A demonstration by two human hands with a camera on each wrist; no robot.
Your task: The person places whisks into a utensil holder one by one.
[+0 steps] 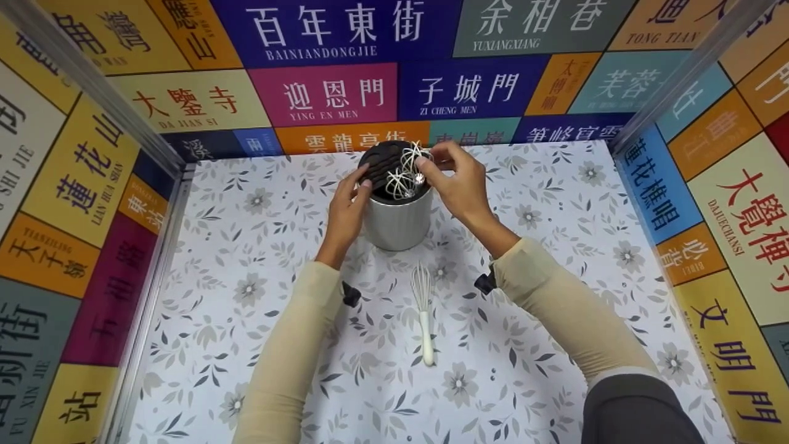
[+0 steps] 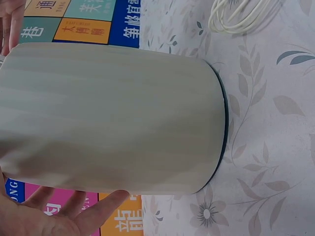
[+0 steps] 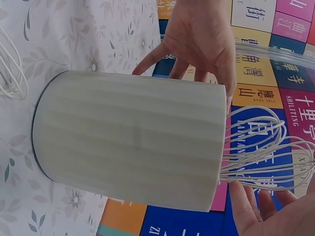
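A pale grey cylindrical utensil holder (image 1: 397, 225) with a black slotted insert (image 1: 382, 161) stands upright at the table's back. Two wire whisk heads poke out of its top: a nearer whisk (image 1: 399, 184) and a farther whisk (image 1: 412, 154). My left hand (image 1: 347, 206) grips the holder's left side, thumb by the rim; its fingers (image 2: 98, 211) show along the wall in the left wrist view. With thumb and fingers, my right hand (image 1: 459, 179) pinches the farther whisk's wires above the rim. The whisk handles are hidden inside the holder.
Another whisk (image 1: 425, 314), with a cream handle, lies on the floral-patterned table (image 1: 524, 370) in front of the holder, between my forearms. Panels with coloured lettering (image 1: 323, 92) close off the back and both sides, joined by clear corner strips.
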